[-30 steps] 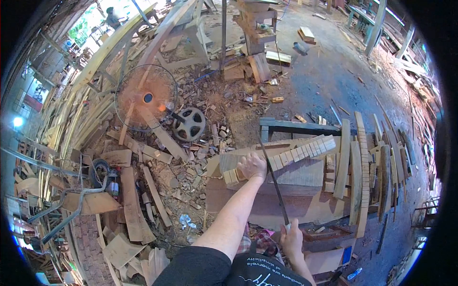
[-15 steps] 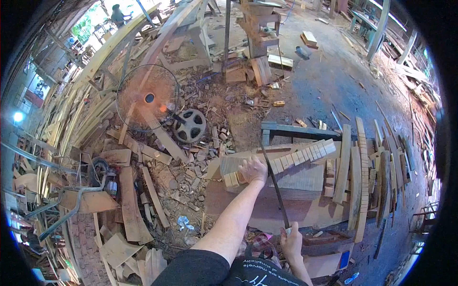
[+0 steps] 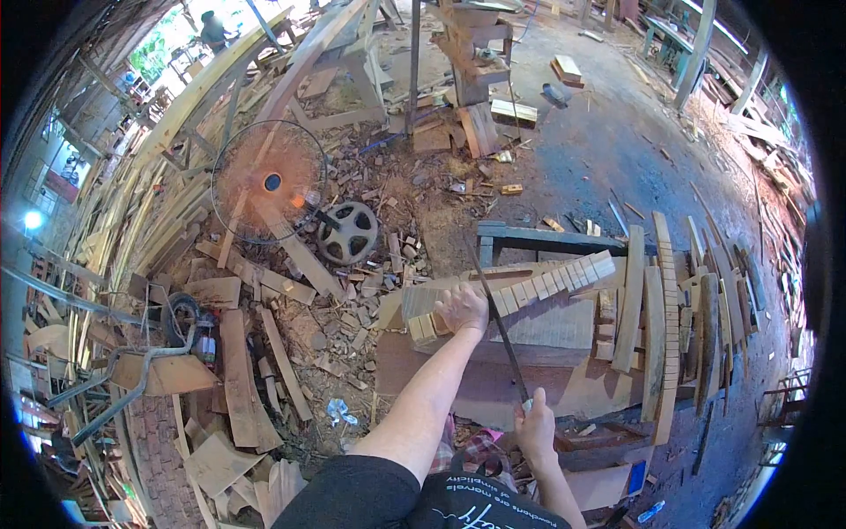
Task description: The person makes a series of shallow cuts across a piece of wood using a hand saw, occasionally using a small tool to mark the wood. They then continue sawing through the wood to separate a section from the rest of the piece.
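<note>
A curved wooden strip (image 3: 551, 284) with evenly spaced cuts across it lies at a slant on a broad wooden block (image 3: 548, 333). My left hand (image 3: 463, 310) presses on the strip near its left end, fingers curled over it. My right hand (image 3: 535, 430) is closed round the near end of a long, narrow, dark saw (image 3: 502, 333). The blade crosses the strip just right of my left hand, its far end pointing away from me. Its teeth are too small to make out.
Beside the block on the right stand several long curved boards (image 3: 631, 300), one of them with similar cuts (image 3: 667, 326). A dark bench frame (image 3: 551, 236) is behind it. At left are a round fan (image 3: 269, 182), wood offcuts (image 3: 352, 309) and a wheelbarrow (image 3: 163, 375).
My right hand and the saw have moved slightly forward, away from my body, along the blade's line. My left hand stays on the strip.
</note>
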Available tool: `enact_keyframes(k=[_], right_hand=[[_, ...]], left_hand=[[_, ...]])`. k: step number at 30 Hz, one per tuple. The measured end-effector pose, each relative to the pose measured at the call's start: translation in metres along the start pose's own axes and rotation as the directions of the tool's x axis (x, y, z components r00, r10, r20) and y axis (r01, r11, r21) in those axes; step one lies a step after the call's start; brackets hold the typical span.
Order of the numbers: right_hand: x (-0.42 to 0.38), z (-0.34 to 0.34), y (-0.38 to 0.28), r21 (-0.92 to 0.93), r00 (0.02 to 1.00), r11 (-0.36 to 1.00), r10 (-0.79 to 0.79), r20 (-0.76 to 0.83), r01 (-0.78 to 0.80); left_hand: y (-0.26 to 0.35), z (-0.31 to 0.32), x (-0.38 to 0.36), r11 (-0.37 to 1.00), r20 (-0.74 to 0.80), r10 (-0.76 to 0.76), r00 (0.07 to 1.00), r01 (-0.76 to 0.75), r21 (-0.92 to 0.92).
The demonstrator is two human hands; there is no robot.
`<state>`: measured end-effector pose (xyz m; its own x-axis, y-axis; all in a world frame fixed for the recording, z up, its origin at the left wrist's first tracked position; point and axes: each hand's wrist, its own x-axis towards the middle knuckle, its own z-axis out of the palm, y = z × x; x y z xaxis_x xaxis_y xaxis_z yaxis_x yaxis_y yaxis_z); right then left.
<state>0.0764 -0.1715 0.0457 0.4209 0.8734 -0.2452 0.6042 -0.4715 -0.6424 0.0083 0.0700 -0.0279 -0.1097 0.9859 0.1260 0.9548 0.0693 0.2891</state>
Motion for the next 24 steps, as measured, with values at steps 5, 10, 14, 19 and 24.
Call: enact_keyframes(k=[5, 10, 14, 19, 24], right_hand=[[0.081, 0.022, -0.030, 0.030, 0.991, 0.992, -0.117, -0.062, 0.119], [-0.008, -0.004, -0.007, 0.012, 0.995, 0.996, -0.082, -0.055, 0.083], [0.002, -0.006, -0.014, 0.041, 0.998, 0.998, -0.051, -0.041, 0.053], [0.079, 0.032, -0.027, 0.055, 0.988, 0.992, -0.111, -0.110, 0.117], [0.005, -0.003, -0.016, 0.013, 1.000, 1.000, 0.008, -0.030, -0.007]], left_hand=[[-0.003, 0.003, 0.002, 1.000, -0.019, 0.017, 1.000, -0.017, 0.009], [0.002, -0.005, 0.002, 1.000, -0.009, -0.001, 1.000, 0.001, 0.014], [0.000, -0.002, 0.002, 1.000, 0.007, 0.003, 1.000, -0.003, -0.016], [0.000, -0.002, 0.004, 0.999, -0.016, 0.014, 1.000, -0.014, 0.038], [-0.001, -0.001, 0.005, 1.000, 0.070, 0.001, 0.998, -0.003, 0.016]])
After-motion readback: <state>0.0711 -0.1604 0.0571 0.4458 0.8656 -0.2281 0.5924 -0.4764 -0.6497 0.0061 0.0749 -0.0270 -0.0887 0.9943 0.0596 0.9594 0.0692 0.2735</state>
